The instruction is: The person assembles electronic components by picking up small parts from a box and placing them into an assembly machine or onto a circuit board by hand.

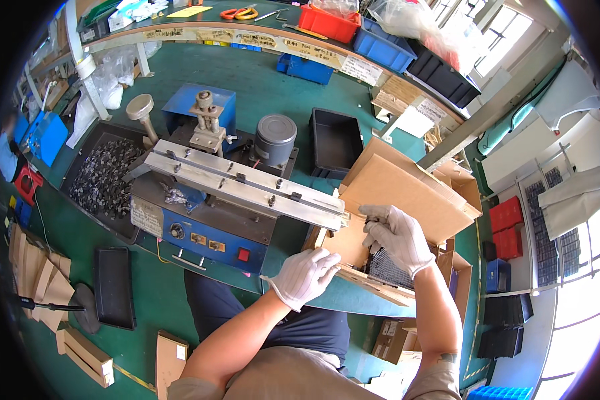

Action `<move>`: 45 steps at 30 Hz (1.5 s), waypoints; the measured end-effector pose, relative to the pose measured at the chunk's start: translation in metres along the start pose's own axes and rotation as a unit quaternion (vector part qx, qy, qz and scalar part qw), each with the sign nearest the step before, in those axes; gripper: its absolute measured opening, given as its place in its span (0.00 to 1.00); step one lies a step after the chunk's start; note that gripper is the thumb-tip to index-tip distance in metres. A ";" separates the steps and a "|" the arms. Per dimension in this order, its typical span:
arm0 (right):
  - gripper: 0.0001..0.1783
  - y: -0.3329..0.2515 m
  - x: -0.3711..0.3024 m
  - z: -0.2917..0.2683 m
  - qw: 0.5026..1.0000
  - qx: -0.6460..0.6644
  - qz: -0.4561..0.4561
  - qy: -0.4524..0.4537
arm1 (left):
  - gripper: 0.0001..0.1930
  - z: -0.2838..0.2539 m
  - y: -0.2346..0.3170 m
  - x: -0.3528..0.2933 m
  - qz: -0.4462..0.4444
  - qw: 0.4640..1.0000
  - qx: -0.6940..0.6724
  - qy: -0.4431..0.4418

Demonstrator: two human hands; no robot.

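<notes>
While my left hand (307,276) likely steadies the carton (347,247), my right hand (398,237) curls over it; can't tell either grip.

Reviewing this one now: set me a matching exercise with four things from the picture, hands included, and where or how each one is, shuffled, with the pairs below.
1. Left hand
2. Right hand
3. Metal track
4. Black tray left of the blue machine

A. Silver-coloured, running over the machine toward the box
B. By the near left corner of the open cardboard box
C. Heaped with small dark pieces
D. Over the box, by its dark contents

Pairs: 1-B, 2-D, 3-A, 4-C
</notes>
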State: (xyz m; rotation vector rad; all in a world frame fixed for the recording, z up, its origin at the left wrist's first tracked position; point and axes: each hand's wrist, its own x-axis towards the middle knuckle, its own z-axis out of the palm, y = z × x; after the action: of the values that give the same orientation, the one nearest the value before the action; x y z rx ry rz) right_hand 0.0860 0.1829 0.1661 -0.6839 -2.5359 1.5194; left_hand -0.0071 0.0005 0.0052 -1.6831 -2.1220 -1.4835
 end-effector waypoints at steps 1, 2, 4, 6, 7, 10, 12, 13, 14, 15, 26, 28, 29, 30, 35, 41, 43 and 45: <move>0.16 -0.007 -0.001 0.000 0.999 -0.031 -0.002 0.012 | 0.10 0.000 0.000 0.000 0.000 1.000 0.001 0.001; 0.14 -0.011 -0.001 0.000 0.998 -0.062 -0.004 0.025 | 0.10 0.000 -0.001 -0.001 0.001 1.000 0.002 0.002; 0.12 -0.002 0.003 0.000 0.976 -0.185 -0.104 0.060 | 0.10 0.002 0.000 0.000 0.005 1.000 0.000 0.003; 0.10 0.002 0.008 0.000 0.928 -0.301 -0.201 0.092 | 0.10 0.002 -0.001 -0.001 0.008 1.000 0.002 0.009; 0.08 0.001 0.011 0.001 0.905 -0.355 -0.211 0.100 | 0.10 0.002 -0.001 -0.001 0.008 1.000 0.003 0.009; 0.06 -0.001 0.017 0.004 0.887 -0.400 -0.214 0.090 | 0.10 0.002 -0.001 -0.002 0.005 1.000 0.003 0.012; 0.06 -0.003 0.019 0.009 0.895 -0.390 -0.207 0.070 | 0.10 0.003 -0.002 -0.002 0.009 1.000 0.004 0.007; 0.06 -0.004 0.020 0.014 0.896 -0.383 -0.213 0.074 | 0.10 0.003 -0.002 -0.002 0.008 1.000 0.004 0.007; 0.06 -0.005 0.021 0.018 0.897 -0.376 -0.219 0.078 | 0.10 0.003 -0.002 -0.002 0.009 1.000 0.003 0.011; 0.06 -0.004 0.022 0.020 0.897 -0.377 -0.218 0.078 | 0.10 0.003 -0.002 -0.002 0.011 1.000 0.001 0.015; 0.14 0.012 0.040 0.023 0.951 -0.235 -0.083 0.182 | 0.11 0.000 -0.002 -0.001 0.011 1.000 -0.002 0.007; 0.13 0.047 0.047 0.031 0.929 -0.355 -0.079 0.075 | 0.11 0.001 -0.003 0.000 0.017 1.000 -0.007 0.007; 0.17 0.050 0.047 0.041 0.921 -0.387 -0.027 0.002 | 0.10 0.002 -0.004 -0.003 0.008 1.000 0.000 0.008; 0.17 0.058 0.051 0.052 0.903 -0.428 -0.005 -0.032 | 0.10 0.003 -0.005 -0.004 0.001 1.000 0.005 0.008; 0.17 0.129 0.060 0.061 0.746 -0.631 -0.207 -0.049 | 0.10 0.004 0.000 0.002 0.013 1.000 -0.006 0.004; 0.11 0.045 0.027 0.036 0.989 0.011 0.107 0.099 | 0.10 0.004 -0.005 -0.004 0.001 1.000 0.007 0.005; 0.12 0.044 0.014 0.023 0.988 0.047 0.099 0.107 | 0.10 0.003 -0.004 -0.002 0.014 1.000 0.006 0.007; 0.13 0.043 0.006 0.014 0.994 0.033 0.023 0.098 | 0.10 0.001 -0.003 0.000 0.015 1.000 0.003 0.014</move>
State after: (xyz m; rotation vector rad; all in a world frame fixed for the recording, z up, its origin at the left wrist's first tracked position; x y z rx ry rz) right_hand 0.0899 0.1914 0.1219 -0.8425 -2.3310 1.4633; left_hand -0.0088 0.0014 0.0033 -1.6744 -2.0740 -1.4834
